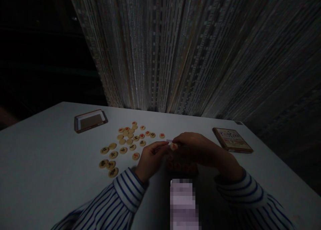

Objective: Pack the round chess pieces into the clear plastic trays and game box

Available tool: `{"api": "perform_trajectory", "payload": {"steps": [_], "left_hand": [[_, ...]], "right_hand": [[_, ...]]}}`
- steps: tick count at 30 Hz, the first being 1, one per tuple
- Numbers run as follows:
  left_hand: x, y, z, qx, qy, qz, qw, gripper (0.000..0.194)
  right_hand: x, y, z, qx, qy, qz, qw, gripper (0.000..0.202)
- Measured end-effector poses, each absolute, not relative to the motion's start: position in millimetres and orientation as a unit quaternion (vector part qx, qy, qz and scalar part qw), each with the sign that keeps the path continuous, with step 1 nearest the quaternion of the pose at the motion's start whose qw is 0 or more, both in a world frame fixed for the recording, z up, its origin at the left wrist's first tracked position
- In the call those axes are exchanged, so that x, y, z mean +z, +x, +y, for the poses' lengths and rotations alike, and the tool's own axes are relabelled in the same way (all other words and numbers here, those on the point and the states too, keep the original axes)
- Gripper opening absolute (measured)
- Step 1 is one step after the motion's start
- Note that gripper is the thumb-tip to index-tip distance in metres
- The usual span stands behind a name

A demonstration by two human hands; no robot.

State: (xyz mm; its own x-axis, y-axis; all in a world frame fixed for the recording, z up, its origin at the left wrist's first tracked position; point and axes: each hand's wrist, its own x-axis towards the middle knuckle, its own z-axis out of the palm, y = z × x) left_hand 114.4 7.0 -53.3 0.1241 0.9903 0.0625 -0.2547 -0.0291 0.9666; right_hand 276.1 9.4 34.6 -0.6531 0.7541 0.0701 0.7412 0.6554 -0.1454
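Observation:
Round wooden pieces (129, 141) with red or black characters, some blank side up, lie scattered left of my hands. My right hand (200, 146) is closed, its fingertips on a red-marked piece (174, 146). Close by on the left, my left hand (151, 158) has thumb and fingers pinched near a small pale item (169, 141); what it grips is too dark to make out. Beneath my hands, a dark tray (182, 173) holds several red-marked pieces, partly hidden in shadow.
An open shallow box (90, 121) lies at the back left of the white table (45, 149). A box lid with printed characters (232, 139) is on the right. A blurred pale object (184, 203) is nearest me. String curtains (155, 49) hang behind the table.

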Motion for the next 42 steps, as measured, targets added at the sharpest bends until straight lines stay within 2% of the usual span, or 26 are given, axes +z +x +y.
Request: {"api": "perform_trajectory", "payload": {"steps": [6,16,28,42], "left_hand": [[-56,112,9,0.539,0.534,0.449,0.472,0.017],[-68,110,8,0.489,0.636,0.474,0.364,0.021],[-71,111,8,0.472,0.654,0.475,0.352,0.021],[-70,110,7,0.444,0.689,0.486,0.304,0.022]], "right_hand": [[33,276,11,0.033,-0.429,-0.903,0.014,0.022],[14,286,18,0.019,-0.430,-0.903,-0.021,0.018],[6,283,23,0.063,-0.450,-0.885,-0.097,0.022],[4,281,23,0.069,-0.445,-0.886,-0.106,0.025]]}}
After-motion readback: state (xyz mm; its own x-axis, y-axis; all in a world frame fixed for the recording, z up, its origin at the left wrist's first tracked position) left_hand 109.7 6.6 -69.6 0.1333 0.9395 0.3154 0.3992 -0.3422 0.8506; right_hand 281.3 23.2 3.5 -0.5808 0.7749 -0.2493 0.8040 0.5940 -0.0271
